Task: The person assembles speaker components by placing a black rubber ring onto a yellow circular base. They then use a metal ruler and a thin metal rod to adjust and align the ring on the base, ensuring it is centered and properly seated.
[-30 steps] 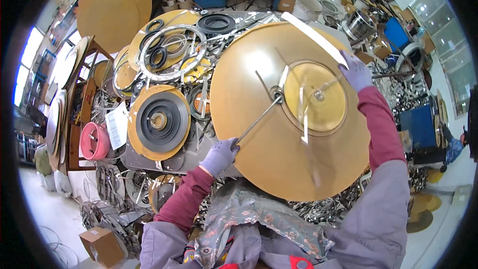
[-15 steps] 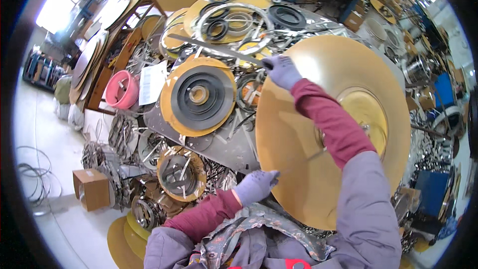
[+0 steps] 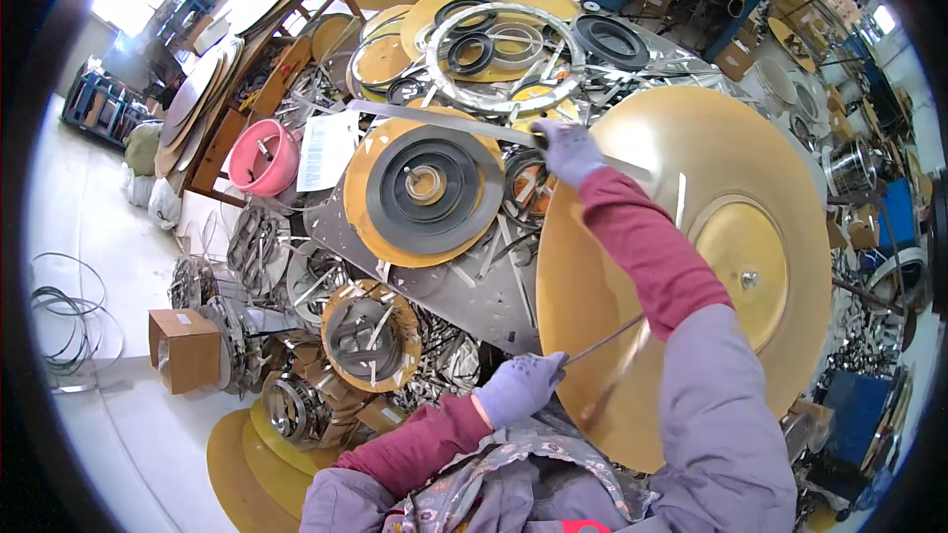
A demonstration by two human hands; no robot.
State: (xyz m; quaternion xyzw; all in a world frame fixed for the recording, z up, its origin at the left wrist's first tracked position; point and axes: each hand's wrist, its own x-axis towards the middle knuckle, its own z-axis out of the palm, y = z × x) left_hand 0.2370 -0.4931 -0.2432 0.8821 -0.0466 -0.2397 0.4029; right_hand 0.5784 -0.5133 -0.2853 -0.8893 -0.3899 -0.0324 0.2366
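Observation:
My right hand (image 3: 573, 150), in a pale lilac glove, is closed on a long flat metal strip (image 3: 434, 120) whose far end reaches left over the ring-stacked disc. Lower down, my gloved left hand (image 3: 520, 390) pinches the end of a thin dark strip (image 3: 604, 340) that slants up and right over the big disc. Whether the two strips are one piece is hidden behind my right forearm. The large golden disc (image 3: 592, 281) lies tilted under my right arm, with a raised round centre (image 3: 765, 281) and a bolt (image 3: 749, 279) in it.
Left of the disc, a dark ringed wheel (image 3: 434, 222) sits on an orange disc on the grey table (image 3: 494, 301). Beyond are a pale ring (image 3: 434, 64) and black rings (image 3: 612, 39). A pink basin (image 3: 267, 163), paper sheet (image 3: 328, 150) and cardboard box (image 3: 185, 350) are at left.
The view has shifted, so the table things sit farther right. The right hand's strip has tilted and now shows on both sides of the hand. The left hand's strip shows more plainly.

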